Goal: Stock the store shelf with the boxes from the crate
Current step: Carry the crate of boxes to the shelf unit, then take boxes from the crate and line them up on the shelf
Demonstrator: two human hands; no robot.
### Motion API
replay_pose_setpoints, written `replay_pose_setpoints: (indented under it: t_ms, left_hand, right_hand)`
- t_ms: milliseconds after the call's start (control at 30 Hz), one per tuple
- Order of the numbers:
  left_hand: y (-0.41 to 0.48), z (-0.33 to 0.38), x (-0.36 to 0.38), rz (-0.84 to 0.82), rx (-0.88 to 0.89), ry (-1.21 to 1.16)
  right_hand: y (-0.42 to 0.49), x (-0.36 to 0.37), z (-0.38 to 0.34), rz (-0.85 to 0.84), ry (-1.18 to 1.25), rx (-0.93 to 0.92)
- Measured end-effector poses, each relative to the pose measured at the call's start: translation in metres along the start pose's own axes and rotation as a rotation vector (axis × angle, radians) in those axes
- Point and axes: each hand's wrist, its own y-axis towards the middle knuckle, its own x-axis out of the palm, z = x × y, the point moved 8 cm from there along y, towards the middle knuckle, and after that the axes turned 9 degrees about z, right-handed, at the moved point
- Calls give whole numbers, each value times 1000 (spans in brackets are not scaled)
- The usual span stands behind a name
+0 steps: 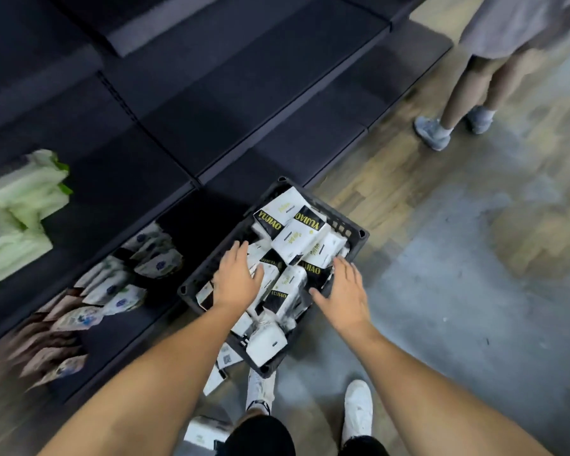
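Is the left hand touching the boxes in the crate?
Cannot tell. The head view looks down from above: the left hand is spread over the boxes in the crate, and blur hides any contact or gap.

Black crate (349, 225) is set on the floor (458, 291); pouches (122, 292) and green packs (23, 192) are laid on dark shelves (244, 93).

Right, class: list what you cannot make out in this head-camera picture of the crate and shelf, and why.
Head view throughout.
- Floor of the crate: hidden under the piled boxes and both hands.
- Whether the left hand or right hand touches a box: fingers spread above, contact unclear.
- Print on the pouches: blurred.
- The bystander above the waist: cut off by the top edge.
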Motion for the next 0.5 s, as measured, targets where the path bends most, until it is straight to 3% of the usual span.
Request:
replay_pose_setpoints:
  t_ms: [300, 500]
  left_hand:
    - [-101, 82, -43, 93, -38, -58]
    - [-138, 94, -49, 40, -104, -35]
  right_hand:
    - [-27, -110, -15, -57, -83, -295]
    - [-44, -134, -30, -103, -199, -474]
